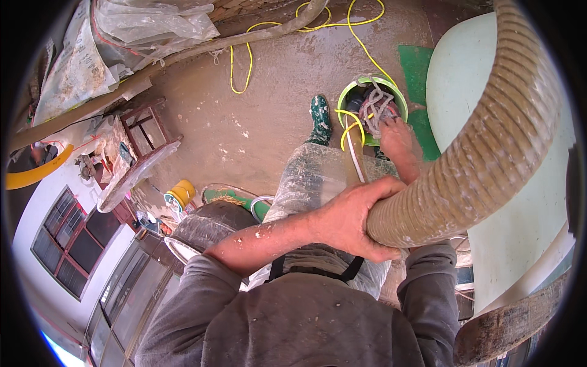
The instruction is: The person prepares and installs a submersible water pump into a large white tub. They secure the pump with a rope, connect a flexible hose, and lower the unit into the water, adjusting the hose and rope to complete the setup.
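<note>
My left hand (358, 217) is closed around a large ribbed, mud-smeared hose (465, 177) that arches up the right side. My right hand (400, 137) reaches to a pale green bucket (342, 101), fingers curled at the grey rope (379, 98) lying over a dark and reddish object inside; what they grip is unclear. A yellow cord (358, 128) loops over the bucket's near rim, beside a whitish pipe (353, 156) running down toward me. My green boot (320, 116) stands left of the bucket on wet muddy ground.
Plastic sheeting (147, 24) and a long pole (202, 52) lie upper left, near loose yellow cord (249, 67). A wooden frame (147, 134), yellow bucket (180, 196) and windowed white wall (43, 208) are left. A large pale sheet (458, 73) and green mat (416, 73) lie right.
</note>
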Available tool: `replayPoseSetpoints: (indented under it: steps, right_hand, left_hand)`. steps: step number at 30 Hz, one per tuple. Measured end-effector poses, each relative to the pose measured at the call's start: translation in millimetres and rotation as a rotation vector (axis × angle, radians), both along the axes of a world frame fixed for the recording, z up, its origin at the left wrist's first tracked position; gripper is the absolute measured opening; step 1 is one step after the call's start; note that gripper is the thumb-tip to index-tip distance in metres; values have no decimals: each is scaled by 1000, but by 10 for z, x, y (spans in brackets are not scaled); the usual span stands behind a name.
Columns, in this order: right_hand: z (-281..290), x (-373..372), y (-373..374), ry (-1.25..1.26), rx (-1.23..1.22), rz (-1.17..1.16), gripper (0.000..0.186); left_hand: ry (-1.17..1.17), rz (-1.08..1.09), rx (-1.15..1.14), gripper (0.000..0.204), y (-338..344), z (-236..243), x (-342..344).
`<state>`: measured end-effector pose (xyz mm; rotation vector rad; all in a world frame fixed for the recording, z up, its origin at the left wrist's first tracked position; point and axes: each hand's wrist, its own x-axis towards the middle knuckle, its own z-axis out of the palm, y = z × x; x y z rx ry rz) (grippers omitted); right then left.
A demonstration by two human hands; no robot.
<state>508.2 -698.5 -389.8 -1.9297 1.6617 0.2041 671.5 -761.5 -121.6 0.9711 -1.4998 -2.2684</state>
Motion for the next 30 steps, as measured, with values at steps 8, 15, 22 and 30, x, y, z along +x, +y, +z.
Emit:
replayPoseSetpoints:
  steps: [8, 15, 22, 30]
  right_hand:
    - [-519, 9, -180, -66, 200, 164, 39]
    - [-522, 141, -281, 86, 382, 158, 59]
    - [-303, 265, -353, 247, 643, 163, 67]
    - [639, 276, -340, 216, 783, -76, 72]
  left_hand:
    - [84, 37, -66, 71, 226, -229, 12]
    - [85, 74, -257, 63, 483, -535, 38]
    - [11, 227, -254, 62, 461, -301, 351]
    - [44, 367, -286, 63, 45, 369, 586]
